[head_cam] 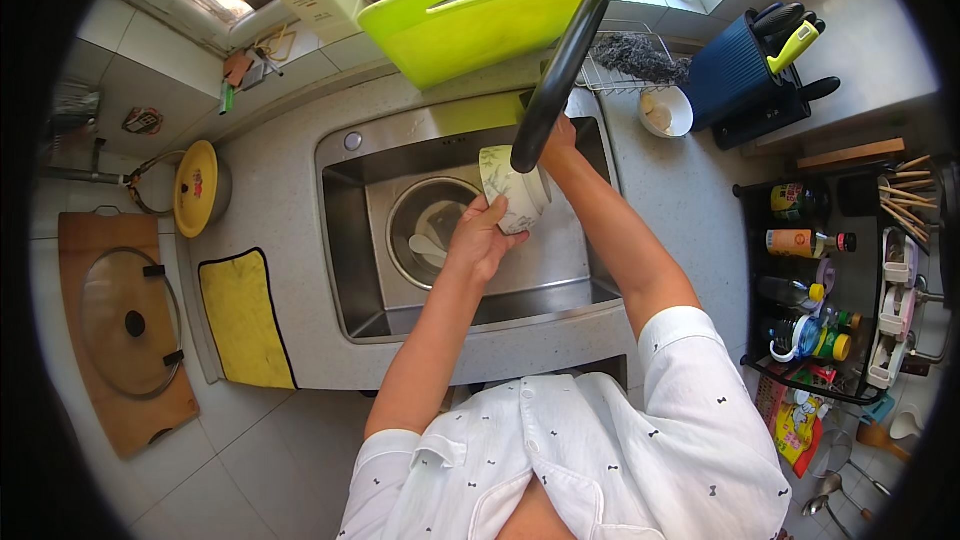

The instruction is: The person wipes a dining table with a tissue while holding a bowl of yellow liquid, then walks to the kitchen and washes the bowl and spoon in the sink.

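My left hand (484, 236) grips a white bowl (517, 195) with a green leaf pattern, tilted on its side over the stainless steel sink (559, 259). A black faucet (559, 82) arches above the bowl and hides part of it. My right hand (561, 141) reaches behind the faucet near its base; the fingers are mostly hidden, so what they touch is unclear. Below my left hand, a round metal basin (393, 236) stands in the sink. Inside it lie a white spoon (427, 249) and some pale dishware.
A lime-green cutting board (495, 22) leans behind the sink. To the right stand a small white bowl (666, 112), a wire rack (600, 79), a blue knife block (731, 75) and a bottle shelf (806, 390). A yellow cloth (244, 319) hangs over the left counter edge.
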A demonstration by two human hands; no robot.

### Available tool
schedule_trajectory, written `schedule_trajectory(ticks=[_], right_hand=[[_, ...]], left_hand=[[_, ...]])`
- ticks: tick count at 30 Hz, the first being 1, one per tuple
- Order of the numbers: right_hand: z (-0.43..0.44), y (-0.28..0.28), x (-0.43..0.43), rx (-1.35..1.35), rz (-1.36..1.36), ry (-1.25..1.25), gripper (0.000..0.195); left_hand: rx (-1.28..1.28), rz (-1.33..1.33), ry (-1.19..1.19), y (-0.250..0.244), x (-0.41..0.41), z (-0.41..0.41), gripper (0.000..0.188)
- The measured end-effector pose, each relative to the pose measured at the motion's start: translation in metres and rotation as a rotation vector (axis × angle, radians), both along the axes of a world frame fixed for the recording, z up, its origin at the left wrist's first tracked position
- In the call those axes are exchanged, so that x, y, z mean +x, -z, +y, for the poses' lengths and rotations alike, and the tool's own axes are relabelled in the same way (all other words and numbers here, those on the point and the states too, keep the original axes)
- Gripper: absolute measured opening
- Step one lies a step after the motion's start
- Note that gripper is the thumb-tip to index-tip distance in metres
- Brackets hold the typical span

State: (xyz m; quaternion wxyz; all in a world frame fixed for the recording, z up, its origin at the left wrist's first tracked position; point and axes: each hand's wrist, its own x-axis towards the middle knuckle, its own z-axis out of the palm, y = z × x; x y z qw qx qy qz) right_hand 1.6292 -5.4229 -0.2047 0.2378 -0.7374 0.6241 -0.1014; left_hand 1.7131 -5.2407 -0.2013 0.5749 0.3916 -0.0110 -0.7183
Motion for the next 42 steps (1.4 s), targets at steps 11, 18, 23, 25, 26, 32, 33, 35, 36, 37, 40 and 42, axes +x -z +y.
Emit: schedule_trajectory(ticks=[11,18,23,25,26,32,33,35,36,37,40,42], right_hand=[[-0.001,0.006,0.002,-0.02,-0.019,0.005,0.02],[0.0,0.005,0.003,-0.012,-0.008,-0.035,0.018],[-0.001,0.006,0.004,-0.003,0.003,-0.016,0.018],[0.002,0.004,0.006,-0.012,-0.013,-0.003,0.018],[0.003,0.002,0.006,-0.017,-0.021,0.004,0.018],[-0.003,0.01,-0.014,0.099,-0.198,0.061,0.024],[0.012,-0.006,-0.015,0.104,-0.281,0.1,0.027],[0.057,-0.01,-0.022,-0.12,-0.451,0.003,0.03],[0.078,0.006,-0.022,-0.342,-0.533,-0.135,0.032],[0.094,-0.003,-0.017,-0.452,-0.467,-0.238,0.031],[0.11,-0.035,-0.009,-0.532,-0.31,-0.394,0.03],[0.082,-0.032,-0.008,-0.251,-0.284,-0.314,0.029]], left_hand=[[0.009,-0.055,0.018,-0.003,-0.005,-0.003,0.031],[0.033,-0.076,0.014,-0.005,-0.007,-0.005,0.032],[0.034,-0.082,0.023,0.0,-0.006,-0.006,0.034],[0.033,-0.086,0.026,-0.001,-0.006,-0.006,0.033],[0.044,-0.093,0.015,-0.003,-0.006,-0.006,0.031],[0.052,-0.106,0.028,-0.007,-0.008,-0.01,0.029],[0.055,-0.11,0.023,-0.006,-0.006,-0.009,0.028],[0.021,-0.124,0.02,-0.003,-0.005,-0.013,0.027],[-0.007,-0.136,0.02,-0.001,-0.005,-0.014,0.026],[-0.03,-0.149,0.016,0.002,-0.003,-0.012,0.026],[-0.02,-0.184,-0.072,0.003,-0.005,-0.011,0.024],[0.054,-0.301,0.064,-0.012,-0.01,-0.003,0.022]])
